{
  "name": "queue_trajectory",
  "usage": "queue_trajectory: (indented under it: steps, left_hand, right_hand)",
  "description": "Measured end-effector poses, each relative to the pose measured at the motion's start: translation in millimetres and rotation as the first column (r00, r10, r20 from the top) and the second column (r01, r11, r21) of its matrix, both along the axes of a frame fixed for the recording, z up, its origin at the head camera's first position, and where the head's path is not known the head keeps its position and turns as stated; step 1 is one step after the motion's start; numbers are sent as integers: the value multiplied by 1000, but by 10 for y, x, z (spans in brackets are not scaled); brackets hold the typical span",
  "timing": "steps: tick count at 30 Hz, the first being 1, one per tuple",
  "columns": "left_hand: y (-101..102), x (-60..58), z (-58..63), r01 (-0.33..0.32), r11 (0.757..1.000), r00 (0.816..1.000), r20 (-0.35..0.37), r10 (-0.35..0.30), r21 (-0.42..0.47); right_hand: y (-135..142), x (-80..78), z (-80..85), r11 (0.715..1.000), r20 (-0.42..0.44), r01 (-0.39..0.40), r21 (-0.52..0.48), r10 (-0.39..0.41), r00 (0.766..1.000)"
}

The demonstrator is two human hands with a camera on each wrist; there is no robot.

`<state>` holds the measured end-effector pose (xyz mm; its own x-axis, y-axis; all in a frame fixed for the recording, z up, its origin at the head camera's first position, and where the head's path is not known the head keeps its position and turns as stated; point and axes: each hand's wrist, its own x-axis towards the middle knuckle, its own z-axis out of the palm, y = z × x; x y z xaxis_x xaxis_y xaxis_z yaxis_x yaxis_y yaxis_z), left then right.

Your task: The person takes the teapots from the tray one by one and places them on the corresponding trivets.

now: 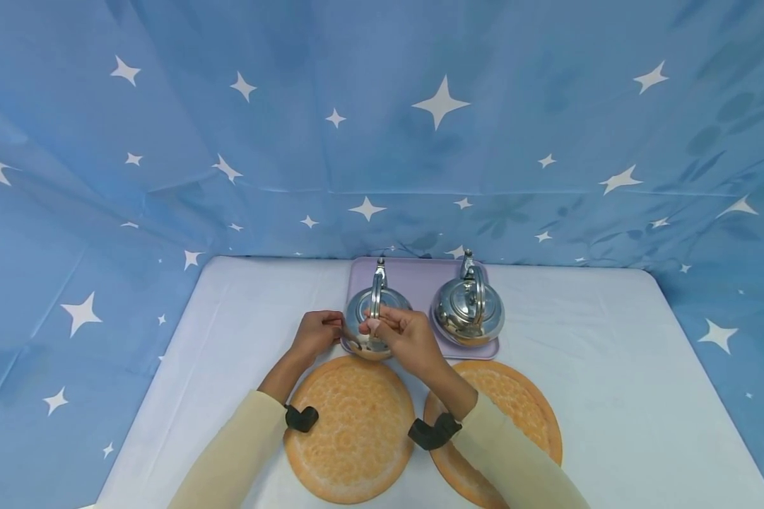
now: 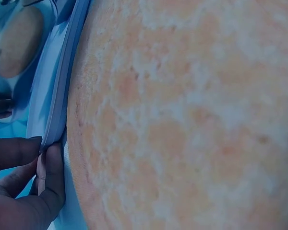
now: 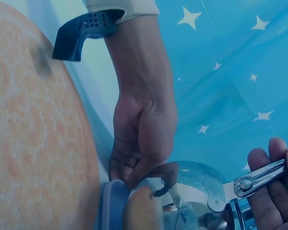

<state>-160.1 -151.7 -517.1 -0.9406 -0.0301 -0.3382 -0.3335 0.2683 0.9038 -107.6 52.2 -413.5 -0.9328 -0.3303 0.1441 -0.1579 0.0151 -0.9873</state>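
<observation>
The left wrist view shows what the head view obscures: left hand (image 2: 24,206) pinching the tray (image 1: 418,274) by its rim (image 2: 53,122); from above, the right hand (image 1: 410,339) grips the left kettle (image 1: 359,309) by its handle (image 1: 376,293), fingers curled, at the tray's left end

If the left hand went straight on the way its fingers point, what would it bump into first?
Probably the side of the silver kettle whose handle the right hand holds, past the tray edge that the left hand pinches, though depth is hard to judge.
</observation>
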Motion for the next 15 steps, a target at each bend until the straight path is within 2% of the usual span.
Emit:
queue_trajectory:
  steps: [6, 10, 15]
  left_hand:
    - [-3, 5, 1, 14, 1000, 1000, -5, -14, -4]
    - [-16, 3, 0, 22, 999, 999, -24, -23, -28]
    - [-29, 2, -1, 33, 994, 998, -50, -38, -100]
  right_hand:
    - [2, 6, -169, 1000, -19, -17, -16, 17, 1000]
    - [20, 72, -177, 999, -46, -23, -22, 22, 999]
    - [38, 188, -169, 998, -85, -49, -37, 46, 995]
